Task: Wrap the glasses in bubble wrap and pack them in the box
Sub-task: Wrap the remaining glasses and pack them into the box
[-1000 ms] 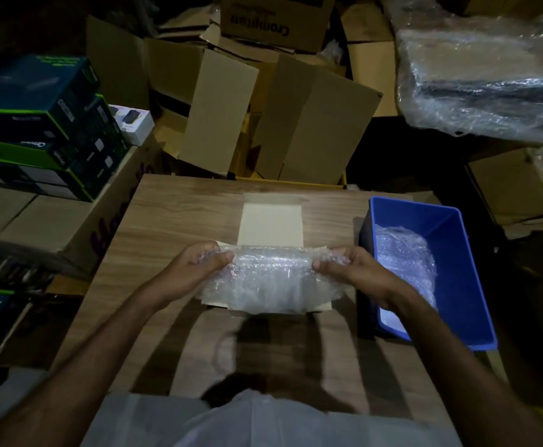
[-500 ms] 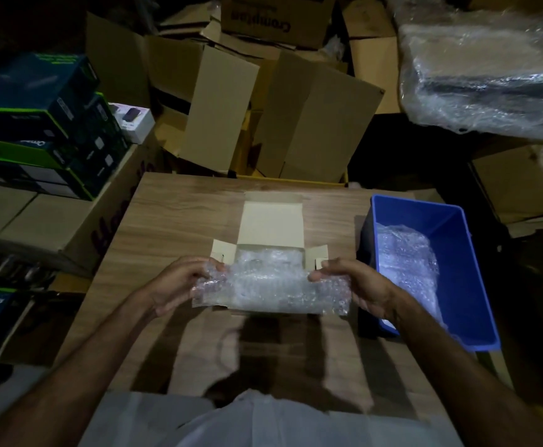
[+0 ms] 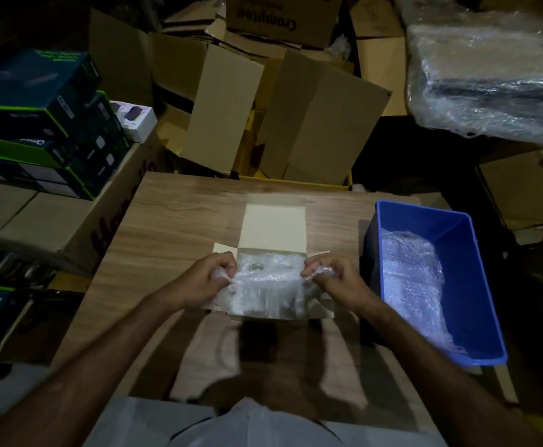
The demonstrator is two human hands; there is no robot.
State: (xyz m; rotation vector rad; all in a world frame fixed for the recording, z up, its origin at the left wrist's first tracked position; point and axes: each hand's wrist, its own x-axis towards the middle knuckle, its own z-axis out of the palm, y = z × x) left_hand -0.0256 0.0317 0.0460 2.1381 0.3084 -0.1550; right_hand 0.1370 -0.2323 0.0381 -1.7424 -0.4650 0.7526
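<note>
A small open cardboard box (image 3: 275, 229) lies on the wooden table (image 3: 173, 221), its pale lid flap folded back away from me. A bubble-wrapped bundle (image 3: 268, 290) sits in the box's opening and fills its width; what is inside the wrap is mostly hidden. My left hand (image 3: 205, 279) grips the bundle's left end with curled fingers. My right hand (image 3: 334, 279) grips its right end the same way. Both fists sit over the box's side flaps.
A blue plastic bin (image 3: 457, 250) with loose bubble wrap (image 3: 412, 285) in it stands at the table's right edge. Stacked dark product boxes (image 3: 37, 124) rise at the left. Open brown cartons (image 3: 263, 101) crowd behind the table, and a plastic-wrapped load (image 3: 489, 69) sits far right.
The bundle has come down from above the box into its opening. Both hands moved with it and their fingers curled tighter round the wrap's ends.
</note>
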